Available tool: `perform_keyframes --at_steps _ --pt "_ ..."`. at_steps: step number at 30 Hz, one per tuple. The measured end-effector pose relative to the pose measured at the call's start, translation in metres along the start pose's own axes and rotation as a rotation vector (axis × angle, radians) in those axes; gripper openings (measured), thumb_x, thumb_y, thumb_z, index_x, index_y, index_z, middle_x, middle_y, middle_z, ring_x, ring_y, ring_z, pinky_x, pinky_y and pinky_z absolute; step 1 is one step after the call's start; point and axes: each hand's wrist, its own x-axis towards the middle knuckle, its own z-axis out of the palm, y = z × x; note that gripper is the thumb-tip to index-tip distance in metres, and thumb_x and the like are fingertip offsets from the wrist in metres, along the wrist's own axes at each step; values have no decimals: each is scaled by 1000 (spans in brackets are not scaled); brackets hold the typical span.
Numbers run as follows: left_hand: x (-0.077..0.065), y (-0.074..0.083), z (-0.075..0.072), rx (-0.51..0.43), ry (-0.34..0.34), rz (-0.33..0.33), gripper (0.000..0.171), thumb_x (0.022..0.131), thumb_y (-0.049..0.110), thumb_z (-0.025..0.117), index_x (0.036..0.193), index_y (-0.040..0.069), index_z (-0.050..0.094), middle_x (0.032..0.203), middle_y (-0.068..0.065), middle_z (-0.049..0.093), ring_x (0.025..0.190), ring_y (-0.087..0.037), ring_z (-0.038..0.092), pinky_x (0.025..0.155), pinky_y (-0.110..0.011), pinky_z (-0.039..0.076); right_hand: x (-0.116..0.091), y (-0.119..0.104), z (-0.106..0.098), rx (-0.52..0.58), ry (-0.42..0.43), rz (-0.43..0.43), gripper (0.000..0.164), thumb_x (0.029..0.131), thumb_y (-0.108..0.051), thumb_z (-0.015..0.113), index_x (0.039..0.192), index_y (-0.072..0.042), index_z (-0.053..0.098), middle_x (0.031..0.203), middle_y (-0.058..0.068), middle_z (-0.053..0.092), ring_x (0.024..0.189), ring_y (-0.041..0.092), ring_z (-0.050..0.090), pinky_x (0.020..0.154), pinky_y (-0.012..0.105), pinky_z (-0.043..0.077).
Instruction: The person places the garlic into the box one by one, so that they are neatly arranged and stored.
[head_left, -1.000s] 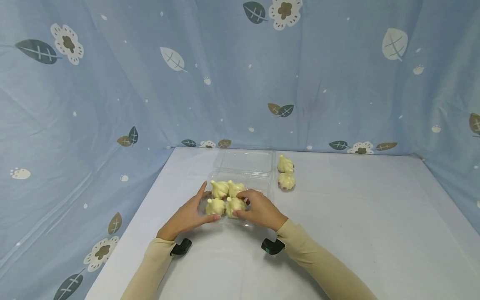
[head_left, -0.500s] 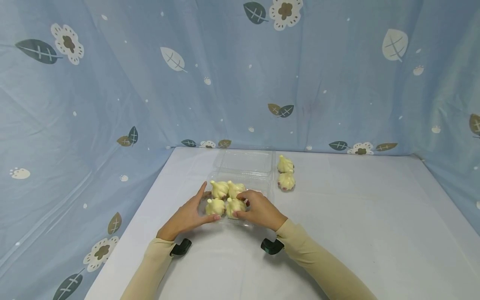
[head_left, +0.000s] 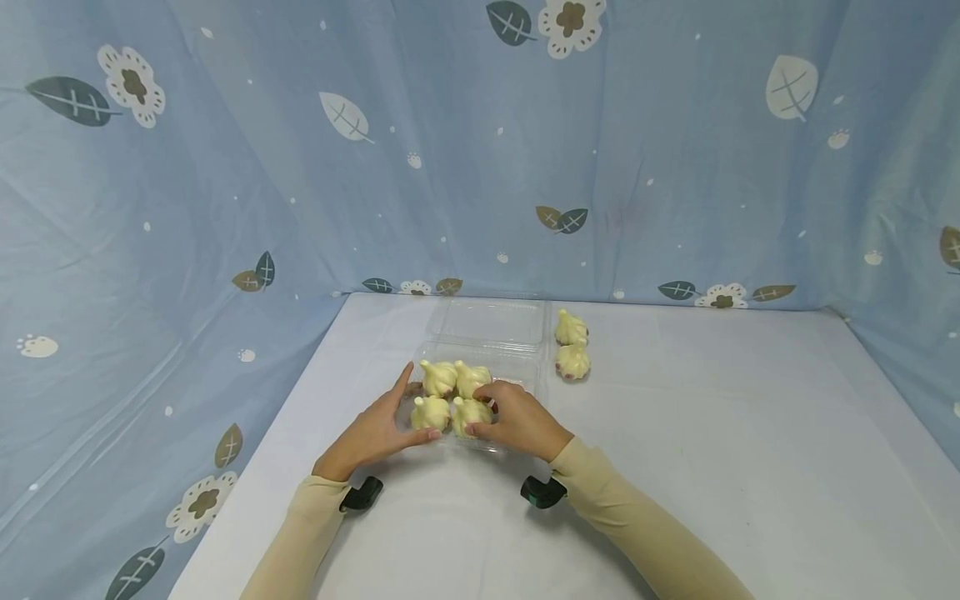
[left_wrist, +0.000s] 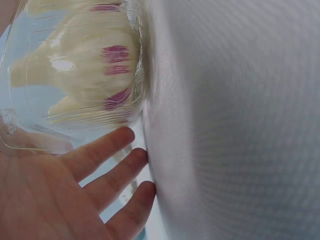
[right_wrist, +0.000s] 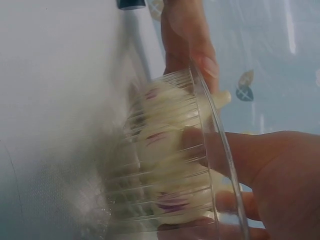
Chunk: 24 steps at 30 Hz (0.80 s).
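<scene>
Several cream-coloured garlic bulbs with purple streaks sit in the near part of a clear plastic clamshell box (head_left: 517, 367), its lid (head_left: 491, 322) laid back. My right hand (head_left: 521, 419) reaches over the box's right rim and pinches the near right garlic bulb (head_left: 467, 414) between thumb and fingers. At the near left corner, my left hand (head_left: 378, 429) rests against the box, its thumb along the front rim. Three left fingers (left_wrist: 107, 157) extend nearly straight beside the box wall in the left wrist view. Through the ribbed wall, garlic (right_wrist: 170, 150) shows in the right wrist view.
Two more garlic bulbs, a far one (head_left: 572, 327) and a nearer one (head_left: 573, 361), stand on the white tabletop (head_left: 712, 433) just right of the box. A blue patterned curtain (head_left: 450, 167) encloses the back and sides.
</scene>
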Motion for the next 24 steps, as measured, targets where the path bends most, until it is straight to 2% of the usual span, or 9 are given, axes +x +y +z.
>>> perform_keyframes --at_steps 8,16,24 --pt "1 -2 1 3 4 1 124 83 70 74 168 25 -4 164 -6 44 155 -37 36 120 -65 33 1 1 2 -34 -7 -7 36 87 -22 84 117 -3 73 104 5 74 85 13 65 72 27 53" --pt "0 -3 2 5 3 2 124 84 68 75 168 24 -5 164 -5 45 155 -37 35 120 -65 33 2 0 3 -46 -16 8 39 87 -21 84 119 -2 73 106 7 74 82 16 65 69 26 51" --pt "0 -1 1 6 2 -6 123 83 69 74 168 27 -5 164 -4 44 155 -37 36 119 -66 34 3 0 2 -52 -42 26 40 87 -22 84 120 -1 72 103 5 74 77 10 59 65 24 49"
